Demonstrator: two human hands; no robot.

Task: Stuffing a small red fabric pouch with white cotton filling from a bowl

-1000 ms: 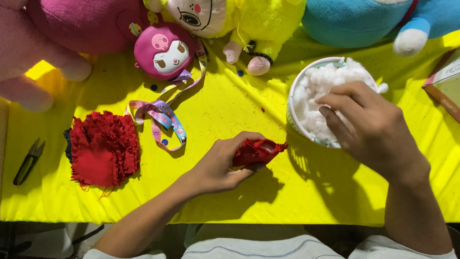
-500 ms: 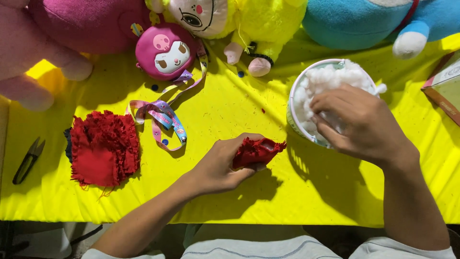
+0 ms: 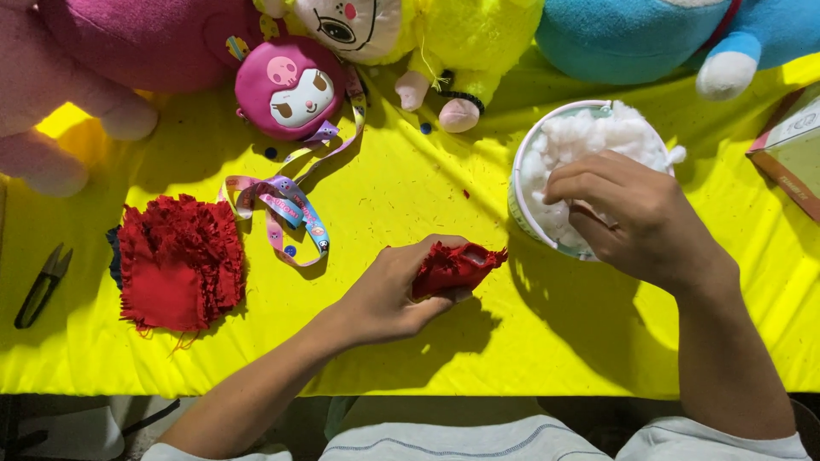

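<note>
Left hand [image 3: 389, 294] low and centred, palm down, fingers curled and pinched shut, thumb tucked under at the fingertips. Left forearm running down and to the left, bare, elbow near the bottom edge. Right hand [image 3: 636, 218] higher and further right, knuckles up, fingers bent downward and bunched together, wrist slightly cocked. Right forearm dropping almost straight down, bare to a pale sleeve at the bottom.

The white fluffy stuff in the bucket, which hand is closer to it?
Right. The right hand is over the bucket, fingers in the white stuffing. The left hand holds a red cloth piece beside the bucket.
</note>
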